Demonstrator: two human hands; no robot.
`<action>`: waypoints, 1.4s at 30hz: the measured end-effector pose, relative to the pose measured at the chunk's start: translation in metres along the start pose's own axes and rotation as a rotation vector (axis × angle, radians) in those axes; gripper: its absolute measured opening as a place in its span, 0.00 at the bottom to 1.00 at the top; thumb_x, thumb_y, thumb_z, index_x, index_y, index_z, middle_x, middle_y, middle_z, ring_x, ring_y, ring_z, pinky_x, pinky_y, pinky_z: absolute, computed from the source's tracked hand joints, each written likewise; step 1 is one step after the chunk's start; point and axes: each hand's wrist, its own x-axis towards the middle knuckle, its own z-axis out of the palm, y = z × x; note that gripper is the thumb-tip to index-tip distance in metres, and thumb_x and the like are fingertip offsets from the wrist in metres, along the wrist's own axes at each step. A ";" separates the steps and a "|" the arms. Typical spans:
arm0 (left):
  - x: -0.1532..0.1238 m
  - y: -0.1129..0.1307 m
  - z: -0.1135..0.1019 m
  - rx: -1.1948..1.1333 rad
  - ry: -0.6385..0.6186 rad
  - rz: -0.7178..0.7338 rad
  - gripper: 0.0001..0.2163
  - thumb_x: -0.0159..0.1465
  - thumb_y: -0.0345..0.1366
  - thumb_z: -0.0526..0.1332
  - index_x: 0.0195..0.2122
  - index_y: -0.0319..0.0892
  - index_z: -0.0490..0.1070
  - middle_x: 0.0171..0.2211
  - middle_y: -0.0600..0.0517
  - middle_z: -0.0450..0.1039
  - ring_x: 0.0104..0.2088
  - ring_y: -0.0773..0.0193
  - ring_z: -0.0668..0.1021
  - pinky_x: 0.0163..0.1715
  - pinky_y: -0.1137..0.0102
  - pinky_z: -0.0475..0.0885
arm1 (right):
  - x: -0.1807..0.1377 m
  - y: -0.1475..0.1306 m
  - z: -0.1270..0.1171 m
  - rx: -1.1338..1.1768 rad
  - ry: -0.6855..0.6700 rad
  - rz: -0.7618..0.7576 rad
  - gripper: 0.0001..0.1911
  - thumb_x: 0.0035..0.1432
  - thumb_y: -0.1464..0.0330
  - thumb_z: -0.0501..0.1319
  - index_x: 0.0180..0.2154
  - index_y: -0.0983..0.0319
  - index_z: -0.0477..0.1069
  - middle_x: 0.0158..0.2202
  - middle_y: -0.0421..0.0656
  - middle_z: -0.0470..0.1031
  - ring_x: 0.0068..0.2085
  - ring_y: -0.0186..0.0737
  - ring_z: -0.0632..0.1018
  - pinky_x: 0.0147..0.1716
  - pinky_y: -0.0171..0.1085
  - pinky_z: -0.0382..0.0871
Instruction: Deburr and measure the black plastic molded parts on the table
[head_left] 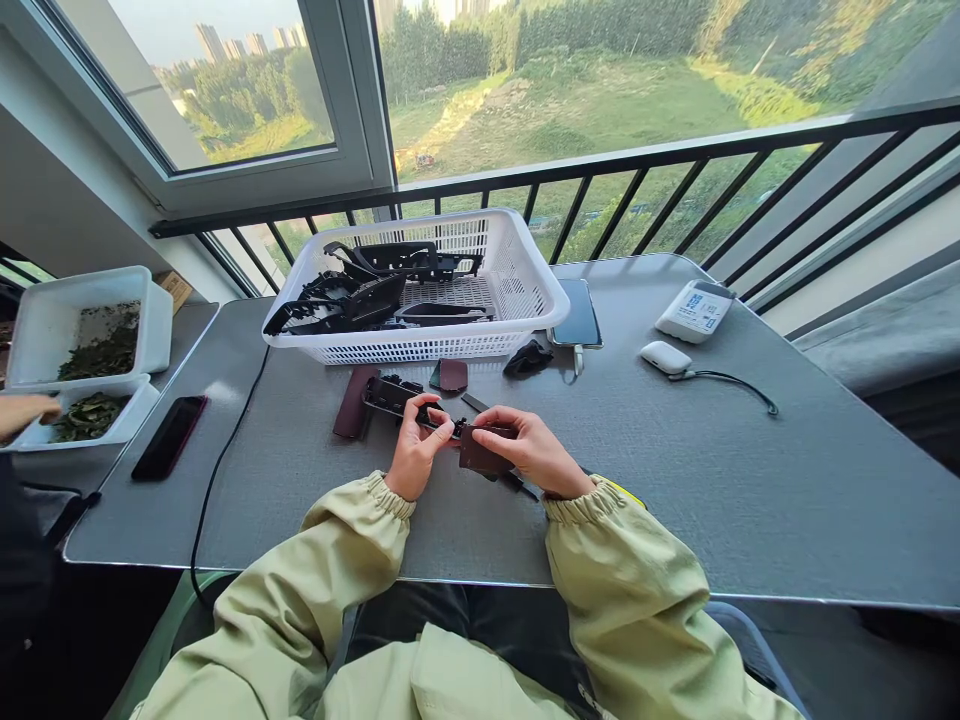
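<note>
From the head camera, the person's left hand (414, 450) is closed around a black moulded plastic part (394, 397), its fingers curled over the part. The right hand (534, 450) grips a dark brown rectangular pad (478, 450) between thumb and fingers, holding it against the end of that part. The hands hide the middle of the part, so it cannot be told whether the two pieces are joined. Both hands are in front of a white plastic basket (416, 290), which holds more black moulded parts (375, 305). Just in front of the basket lie two dark red flat pieces (356, 400) and a crumpled black item (527, 360). A thin dark strip (474, 402) runs beneath the right hand. To the basket's right are a smartphone (577, 313), a white corded device (665, 357) and a white electronic unit (696, 310). To its left, past a black cable (225, 480) and a second phone (169, 437), stand two white tubs of dried leaves (82, 340). Another person's hand (26, 412) rests at the nearer tub. A black metal railing (600, 190) runs behind the basket.
</note>
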 end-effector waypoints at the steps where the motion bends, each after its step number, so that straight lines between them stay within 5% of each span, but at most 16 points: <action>1: 0.000 0.000 0.000 -0.015 -0.008 0.004 0.22 0.51 0.39 0.69 0.43 0.47 0.61 0.28 0.60 0.65 0.26 0.74 0.68 0.31 0.72 0.72 | 0.000 0.000 0.000 0.021 0.017 -0.010 0.19 0.42 0.55 0.67 0.30 0.63 0.72 0.26 0.40 0.73 0.27 0.34 0.72 0.26 0.33 0.66; 7: 0.002 -0.002 -0.002 0.008 -0.045 0.106 0.18 0.49 0.36 0.71 0.37 0.44 0.64 0.26 0.60 0.65 0.29 0.72 0.68 0.33 0.75 0.66 | 0.002 0.004 -0.001 0.092 0.147 -0.040 0.21 0.38 0.55 0.70 0.30 0.63 0.72 0.27 0.40 0.74 0.28 0.34 0.72 0.28 0.34 0.67; 14: 0.002 -0.003 0.000 0.037 -0.012 0.121 0.18 0.50 0.41 0.70 0.28 0.43 0.59 0.24 0.59 0.63 0.26 0.72 0.66 0.30 0.73 0.63 | -0.003 -0.002 0.002 -0.002 0.063 -0.098 0.21 0.42 0.52 0.68 0.28 0.64 0.74 0.26 0.41 0.74 0.28 0.35 0.71 0.28 0.34 0.66; 30: 0.000 0.000 -0.003 0.318 -0.030 0.183 0.14 0.55 0.44 0.67 0.29 0.43 0.64 0.27 0.56 0.65 0.28 0.69 0.66 0.32 0.72 0.63 | -0.004 -0.003 0.004 -0.082 0.008 -0.051 0.17 0.43 0.56 0.65 0.26 0.64 0.74 0.24 0.40 0.72 0.26 0.33 0.69 0.24 0.33 0.63; 42: 0.004 0.001 -0.005 0.088 -0.089 0.088 0.16 0.51 0.44 0.69 0.29 0.42 0.64 0.26 0.57 0.63 0.28 0.70 0.66 0.31 0.73 0.64 | -0.003 -0.005 0.000 0.002 0.018 -0.072 0.20 0.42 0.53 0.67 0.27 0.64 0.74 0.25 0.40 0.73 0.26 0.33 0.70 0.24 0.33 0.63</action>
